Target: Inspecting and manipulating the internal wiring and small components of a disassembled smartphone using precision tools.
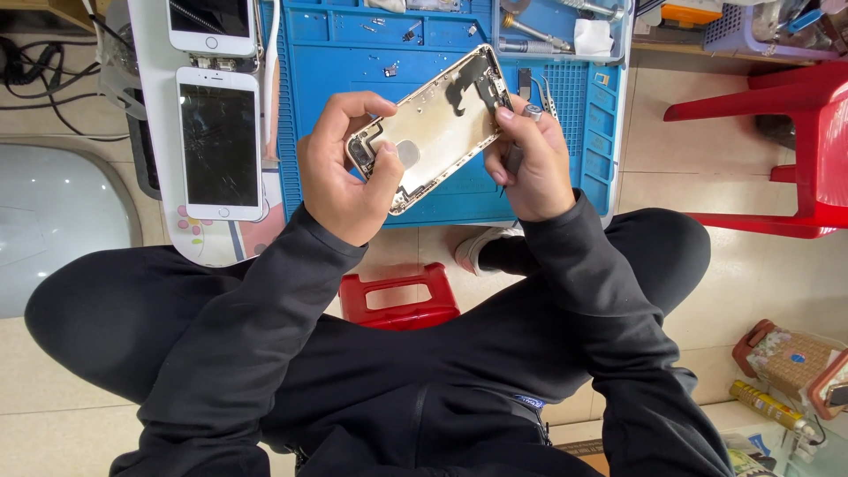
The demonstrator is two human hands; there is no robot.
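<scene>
Above the blue repair mat (353,79), in the head view, the left hand (340,172) grips the lower end of an opened phone rear housing (433,124), fingers clenched on its edge. The right hand (530,163) steadies the upper end while grasping a small screwdriver (517,146). Keep the housing level and the tool vertical. The housing is pale gold inside, with dark components at both ends.

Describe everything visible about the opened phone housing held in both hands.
The phone housing is a pale gold, metal-looking rear shell, open side up, with dark flex parts near its upper end and a round patch near the middle. It is tilted diagonally above the blue work mat. The left hand grips its lower end; the right hand, also holding a slim tool, touches its upper edge.
</scene>
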